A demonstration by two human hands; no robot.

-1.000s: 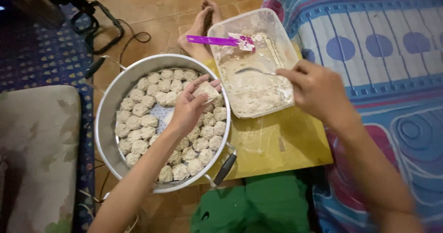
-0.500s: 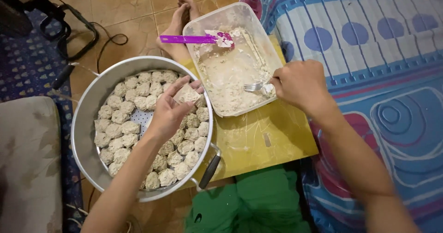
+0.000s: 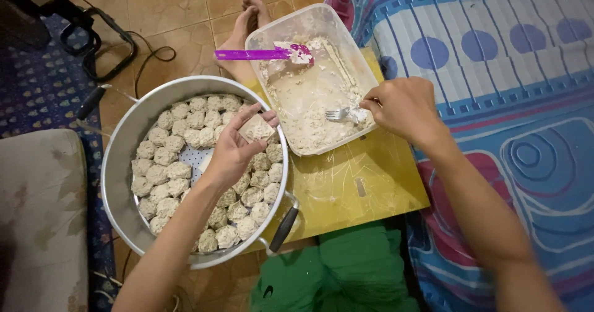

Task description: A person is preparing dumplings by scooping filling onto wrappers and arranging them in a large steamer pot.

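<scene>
A pale wrapper point(image 3: 257, 128) is being cupped in the left hand point(image 3: 232, 154) at the middle of the frame, just over the right rim of the steamer pot point(image 3: 120, 145). The left grip is half closed around it, the fingers curled under and the thumb lying along its upper edge. The sheet is judged to be light, thin and limp, and likely to tear or stick if it is pinched hard; it is best supported from beneath on the curled fingers, as it is being held.

A fork point(image 3: 338, 113) is being gripped in the right hand point(image 3: 402, 108), right of centre, with the fingers closed tight on its handle. Its tines are being pressed into the pale filling point(image 3: 309, 120) in the clear tub point(image 3: 356, 55) at the top centre. The filling is judged to be soft, wet and sticky, so it would cling to the tines and be best lifted in small scoops.

A purple spatula point(image 3: 253, 54) is lying across the tub's upper left rim, its blade smeared with filling. The pot is being filled with rows of finished dumplings point(image 3: 167, 157) on a perforated tray, with a small gap near the wrist. The tub is standing on a yellow counter point(image 3: 365, 188). Green cloth point(image 3: 346, 269) is lying at the bottom centre, and a bare foot point(image 3: 244, 24) is resting on the tiled floor point(image 3: 167, 9) at the top.
</scene>
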